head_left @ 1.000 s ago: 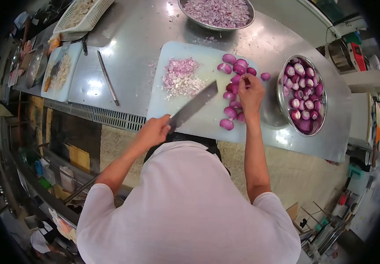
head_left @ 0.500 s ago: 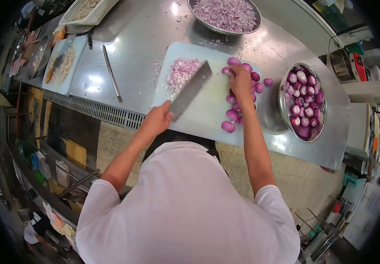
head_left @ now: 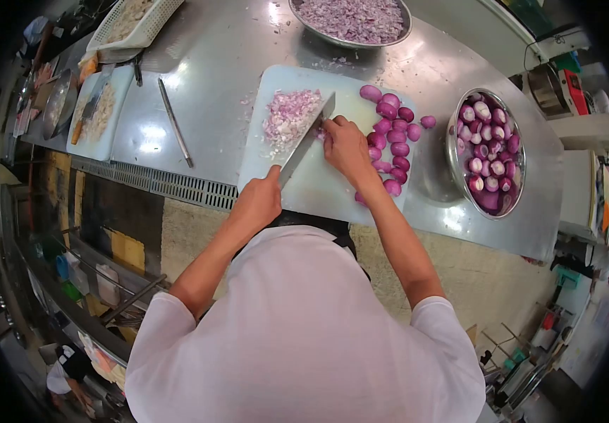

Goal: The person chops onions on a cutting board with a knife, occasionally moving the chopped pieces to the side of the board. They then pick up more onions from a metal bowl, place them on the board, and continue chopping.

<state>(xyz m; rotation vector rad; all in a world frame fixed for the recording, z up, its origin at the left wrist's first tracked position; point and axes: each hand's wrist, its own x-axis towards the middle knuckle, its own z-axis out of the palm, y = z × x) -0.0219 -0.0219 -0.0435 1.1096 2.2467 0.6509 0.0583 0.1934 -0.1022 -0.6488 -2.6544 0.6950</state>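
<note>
My left hand (head_left: 259, 199) grips the handle of a cleaver (head_left: 306, 137), whose blade stands edge-down on the white cutting board (head_left: 318, 187). My right hand (head_left: 345, 146) presses a shallot down on the board right beside the blade; the shallot is mostly hidden under my fingers. A pile of chopped shallot (head_left: 288, 116) lies just left of the blade. Several peeled whole shallots (head_left: 395, 134) lie along the board's right side.
A metal bowl (head_left: 459, 173) of peeled shallots stands to the right. A steel bowl of chopped shallot (head_left: 350, 17) sits at the back. Far left lie a sharpening rod (head_left: 174, 122), a second board (head_left: 99, 113) and a white basket (head_left: 132, 25).
My right hand took a shallot from the pile and brought it left to the board's middle. The cleaver swung from lying flat and raised to edge-down beside that hand.
</note>
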